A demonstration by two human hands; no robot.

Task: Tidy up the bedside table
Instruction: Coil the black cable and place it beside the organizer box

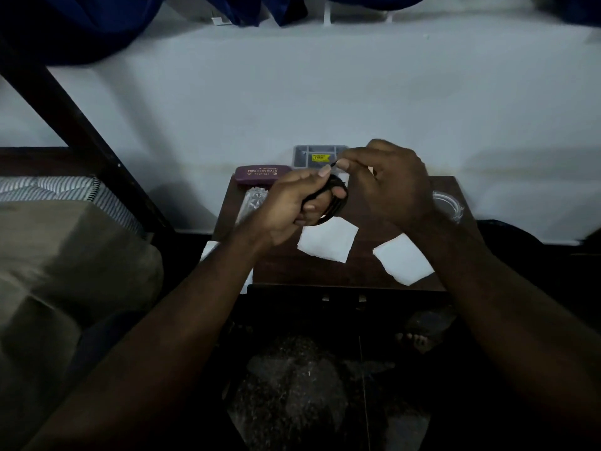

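Nearest the camera, the floor under the forearms is dark and mottled, and a foot (pixel 413 340) shows only as a few toes. The bedside table (pixel 357 271) carries two white paper squares (pixel 327 240) at its front; a third pale sheet at the left edge is mostly behind the left forearm.

Above the table's middle, the left hand (pixel 286 203) is curled round a coiled black cable (pixel 338 198), thumb laid over the loops. The right hand (pixel 396 190) pinches the cable's free end between thumb and forefinger, close to the left thumb. The cable looks light and limp, with a smooth jacket likely to spring open if released. It seems best gripped across all the loops together, with the loose end tucked in. Its plug and its full length are hidden in the hands.

Farther back, a crinkled clear thing (pixel 252 201) at the left and a clear dish (pixel 450 205) at the right are hard to identify. A maroon glasses case (pixel 260 175) and a grey divided tray (pixel 305 156) stand against the wall, the tray partly hidden by the right hand.
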